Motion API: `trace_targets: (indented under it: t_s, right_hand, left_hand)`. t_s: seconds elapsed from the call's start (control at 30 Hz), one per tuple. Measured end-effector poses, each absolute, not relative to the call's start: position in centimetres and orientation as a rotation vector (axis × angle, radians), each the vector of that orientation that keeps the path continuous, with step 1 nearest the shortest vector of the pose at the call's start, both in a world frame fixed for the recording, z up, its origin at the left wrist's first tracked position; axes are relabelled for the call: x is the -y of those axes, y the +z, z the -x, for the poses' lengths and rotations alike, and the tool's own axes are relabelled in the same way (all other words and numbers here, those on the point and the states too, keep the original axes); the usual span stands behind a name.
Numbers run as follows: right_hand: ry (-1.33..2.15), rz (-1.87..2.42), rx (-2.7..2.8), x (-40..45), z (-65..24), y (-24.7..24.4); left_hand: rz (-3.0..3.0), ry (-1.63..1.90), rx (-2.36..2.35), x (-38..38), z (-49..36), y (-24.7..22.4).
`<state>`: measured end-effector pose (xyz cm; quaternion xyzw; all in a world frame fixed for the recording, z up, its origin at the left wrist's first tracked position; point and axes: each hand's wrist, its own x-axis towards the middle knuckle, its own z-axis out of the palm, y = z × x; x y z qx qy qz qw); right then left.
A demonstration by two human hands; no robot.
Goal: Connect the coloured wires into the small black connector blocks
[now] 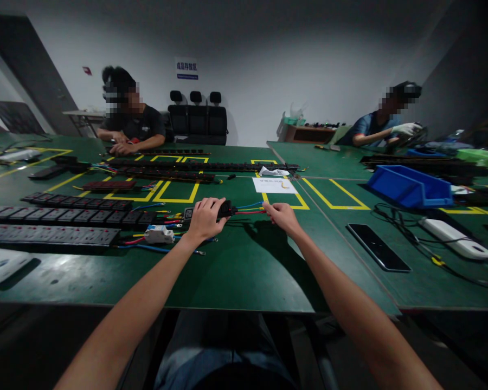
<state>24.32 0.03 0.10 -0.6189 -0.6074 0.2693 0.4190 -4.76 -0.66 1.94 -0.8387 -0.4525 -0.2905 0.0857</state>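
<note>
My left hand (206, 218) is wrapped over a black socket module (225, 209), with part of a socket face showing left of the fingers. Blue, yellow-green and red wires (248, 209) run out of its right end. My right hand (280, 214) pinches the far ends of these wires; the tips are hidden by the fingers. Left of my hands lie several socket strips (61, 215) in rows, loose wire ends with ring terminals pointing right. A small white breaker-like block (159, 234) sits on wires just beside my left forearm.
Right of my hands lie a phone (378, 247), a white power bank-like box (457, 238) with cables, and a blue bin (406, 186). A paper sheet (275, 185) lies ahead. Two people (132, 127) work across the green table (244, 271). A white box (4, 264) lies left.
</note>
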Motion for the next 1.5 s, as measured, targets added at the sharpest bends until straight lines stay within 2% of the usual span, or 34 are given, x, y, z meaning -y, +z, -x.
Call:
trace_targets:
  t_s: [0.27,0.67,0.87,1.23,1.5]
  right_hand:
    - [0.739,1.470,1.544,0.2,-24.1,0.5]
    - [0.548,1.483,1.660,0.2,-24.0,0.5]
    - [0.297,1.409,1.757,0.6,-23.8,0.5]
    - [-0.431,1.336,2.169,2.5,-21.5,1.6]
    - [-0.398,1.282,2.383,2.8,-19.5,0.9]
  left_hand:
    - [2.465,-0.873,1.377,0.8,4.6,2.0]
    - [2.486,-0.881,1.364,0.4,4.7,1.6]
    - [2.496,-0.877,1.375,0.6,4.6,1.8]
    - [2.494,-0.868,1.380,0.7,4.4,1.6]
    - [2.541,-0.810,1.354,0.8,4.2,1.7]
